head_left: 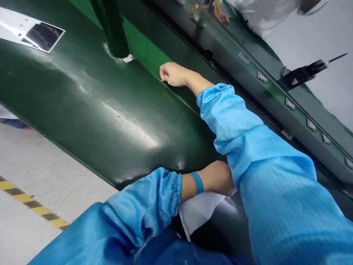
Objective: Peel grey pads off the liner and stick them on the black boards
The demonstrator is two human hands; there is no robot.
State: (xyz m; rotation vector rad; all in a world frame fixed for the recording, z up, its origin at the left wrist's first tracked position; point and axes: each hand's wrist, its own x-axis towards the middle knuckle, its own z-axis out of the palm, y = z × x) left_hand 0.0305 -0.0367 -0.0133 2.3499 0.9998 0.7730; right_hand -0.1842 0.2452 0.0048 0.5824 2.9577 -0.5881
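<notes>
Across most of the view lay a dark green table (82, 110), glossy, its top sloping from upper left to lower right. Pale floor (41, 173) showed below its near edge, crossed by yellow-and-black striped tape (33, 206).

Right sleeve (261, 165), blue, ran from the lower right corner up over the table. Left sleeve (138, 206), also blue, came in from the lower left. A brighter green belt (146, 48) bordered the far side of the table; beyond it ran a dark rail (275, 95) carrying a row of small metal clips (261, 76). Another person's white garment (261, 14) was visible at the top edge.

A white sheet (198, 211) lay at the near end of the table, directly under the left wrist and partly covered by both sleeves. A green post (110, 25) stood upright on the table, and a shiny plate (30, 31) lay flat near the upper left corner, well apart from both hands.

Right hand (172, 73): fingers curled into a closed fist, resting on the line where table meets belt; whether anything was inside the fist, cannot tell. Left hand (217, 178): back of hand visible above the white sheet, fingers hidden behind the right sleeve, so grip cannot be told. A blue wristband (197, 182) circled the left wrist.
</notes>
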